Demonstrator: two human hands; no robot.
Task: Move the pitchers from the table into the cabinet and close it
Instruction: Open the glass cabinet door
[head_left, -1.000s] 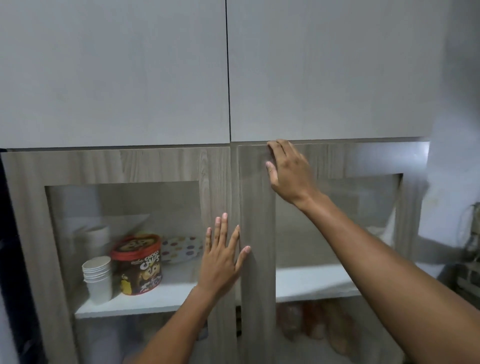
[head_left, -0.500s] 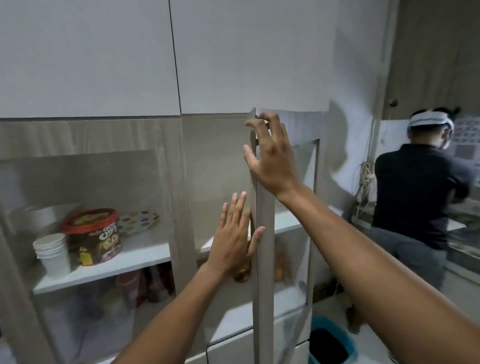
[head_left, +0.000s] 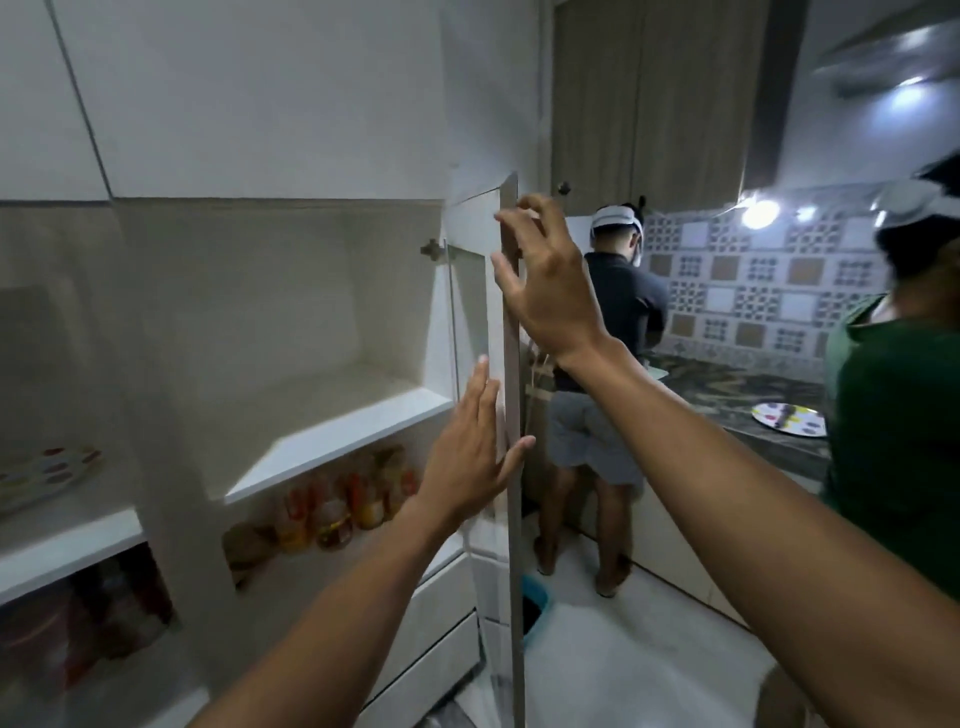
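Observation:
No pitcher is in view. The cabinet's right door (head_left: 512, 571) stands swung open and I see it almost edge-on, with its glass pane (head_left: 470, 312) to the left of the edge. My right hand (head_left: 550, 280) is at the top of the door's edge, fingers spread, with thumb and fingertips touching it loosely. My left hand (head_left: 475, 447) is lower, flat and open, its palm against the door's inner side. Behind the door, the upper white shelf (head_left: 332, 441) is bare.
Bottles and jars (head_left: 332, 514) fill the shelf below. A dotted plate (head_left: 47, 473) lies in the left compartment. A person in a dark shirt (head_left: 623, 312) and one in green (head_left: 893, 441) stand at a stone counter (head_left: 727, 395). A blue bin (head_left: 535, 597) sits by the door.
The right door has swung from shut to fully open, with both hands following it. My right hand's hold on the top edge has loosened. My view has turned right toward the kitchen.

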